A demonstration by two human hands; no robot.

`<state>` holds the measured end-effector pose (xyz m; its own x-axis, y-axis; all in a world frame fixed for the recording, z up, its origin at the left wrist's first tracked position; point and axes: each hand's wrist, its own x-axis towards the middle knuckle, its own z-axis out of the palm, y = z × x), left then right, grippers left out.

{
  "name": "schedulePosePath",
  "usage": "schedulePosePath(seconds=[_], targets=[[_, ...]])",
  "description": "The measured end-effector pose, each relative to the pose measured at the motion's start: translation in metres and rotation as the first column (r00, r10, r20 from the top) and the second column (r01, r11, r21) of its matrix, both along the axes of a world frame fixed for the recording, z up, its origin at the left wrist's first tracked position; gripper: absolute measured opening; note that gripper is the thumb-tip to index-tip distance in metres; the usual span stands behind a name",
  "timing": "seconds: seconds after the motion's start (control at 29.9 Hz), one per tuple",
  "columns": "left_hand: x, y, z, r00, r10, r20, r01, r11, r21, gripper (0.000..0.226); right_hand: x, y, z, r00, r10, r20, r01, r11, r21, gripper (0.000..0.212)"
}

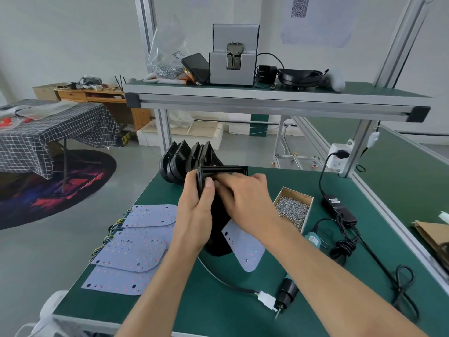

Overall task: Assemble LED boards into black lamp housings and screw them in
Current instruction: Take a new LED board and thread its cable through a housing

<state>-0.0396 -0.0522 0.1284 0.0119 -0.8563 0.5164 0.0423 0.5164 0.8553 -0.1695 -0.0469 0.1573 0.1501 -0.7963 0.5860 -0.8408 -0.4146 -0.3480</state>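
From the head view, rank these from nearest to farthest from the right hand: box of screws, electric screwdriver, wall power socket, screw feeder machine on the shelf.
From the right hand:
1. Box of screws, just right of it.
2. Electric screwdriver, lying near the table's front edge.
3. Power socket, on the right frame post.
4. Screw feeder machine, up on the shelf.

Looks like a small electronics assembly workshop to me: I see a green-matted bench (pixel 170 300) on aluminium framing, a screw feeder machine (pixel 233 55) on the far shelf, a box of screws (pixel 292 209) right, LED boards (pixel 131 249) stacked left, electric screwdriver (pixel 286 293) near.
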Motion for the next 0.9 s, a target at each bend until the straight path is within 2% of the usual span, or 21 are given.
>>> schedulePosePath(seconds=[0.07, 0.17, 0.27, 0.4, 0.57, 0.67, 0.77, 0.84, 0.9], targets=[[-0.004, 0.002, 0.004, 0.999, 0.001, -0.048, -0.001, 1.000, -0.004, 0.014, 0.000, 0.002, -0.005, 0.997, -0.023, 0.069, 0.033, 0.988, -0.148, 0.017], [-0.006, 0.001, 0.006, 0.996, 0.018, -0.085, -0.016, 0.999, 0.029, 0.018, -0.001, 0.002, -0.006, 0.970, 0.041, 0.239, 0.007, 0.980, -0.199, 0.012], [-0.007, 0.002, 0.008, 0.997, 0.008, -0.076, -0.005, 1.000, 0.031, 0.016, 0.001, 0.003, -0.004, 0.968, 0.021, 0.248, 0.027, 0.982, -0.188, 0.011], [-0.008, 0.003, 0.010, 0.998, -0.027, -0.054, 0.027, 1.000, 0.001, 0.016, 0.007, 0.005, -0.004, 0.959, -0.002, 0.283, 0.026, 0.997, -0.079, 0.012], [-0.007, 0.004, 0.008, 1.000, -0.021, -0.001, 0.021, 1.000, 0.017, 0.015, 0.004, 0.011, -0.004, 0.973, -0.011, 0.230, 0.006, 1.000, 0.022, 0.019], [-0.004, 0.000, 0.010, 0.995, -0.032, -0.095, 0.040, 0.996, 0.076, 0.018, -0.002, 0.016, -0.002, 0.969, 0.068, 0.236, -0.050, 0.995, -0.082, 0.017], [-0.001, -0.001, 0.011, 0.993, -0.042, -0.106, 0.054, 0.993, 0.109, 0.019, -0.021, 0.019, -0.001, 0.919, 0.074, 0.387, 0.030, 0.966, -0.256, 0.011], [0.001, 0.000, 0.010, 0.995, -0.034, -0.090, 0.046, 0.989, 0.140, 0.024, -0.037, 0.019, -0.002, 0.900, 0.008, 0.437, 0.106, 0.966, -0.235, 0.015], [0.003, -0.001, 0.010, 0.992, -0.035, -0.119, 0.054, 0.986, 0.158, 0.020, -0.050, 0.022, -0.010, 0.928, -0.050, 0.368, 0.137, 0.967, -0.215, 0.022]])
